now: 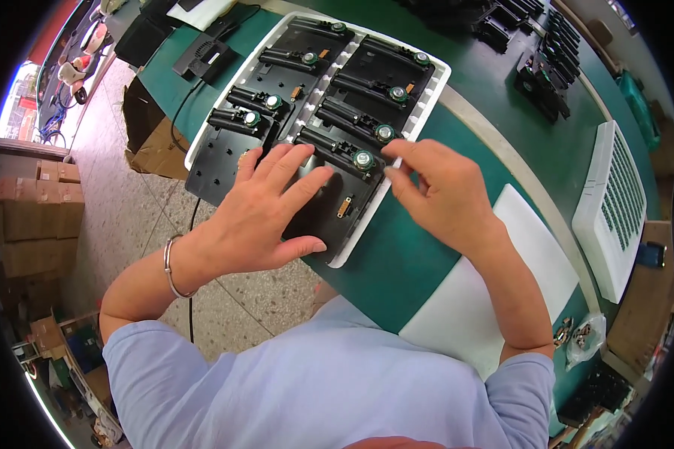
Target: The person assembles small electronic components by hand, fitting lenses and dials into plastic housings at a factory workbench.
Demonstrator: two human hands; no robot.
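A white slotted tray [439,75] holds several black plastic housings [277,75] in two columns. Each has a ribbed black tube part and a small round silver-and-green component [363,159] at its end. My left hand [258,202] lies with fingers spread over the nearest housings, fingertips touching the black plastic. Beside its thumb is a small brass-coloured connector [344,207] on the near right housing. My right hand [442,187] is closed in a pinch at the tray's right rim, close to the round component. Whatever sits between its fingertips is too small to make out.
A white foam sheet [494,262] lies on the green table [397,277]. Another white slotted tray [614,209] stands at the right, with more black housings [547,75] behind. A black device with a cable [204,58] is at the far left, above a cardboard box [153,135].
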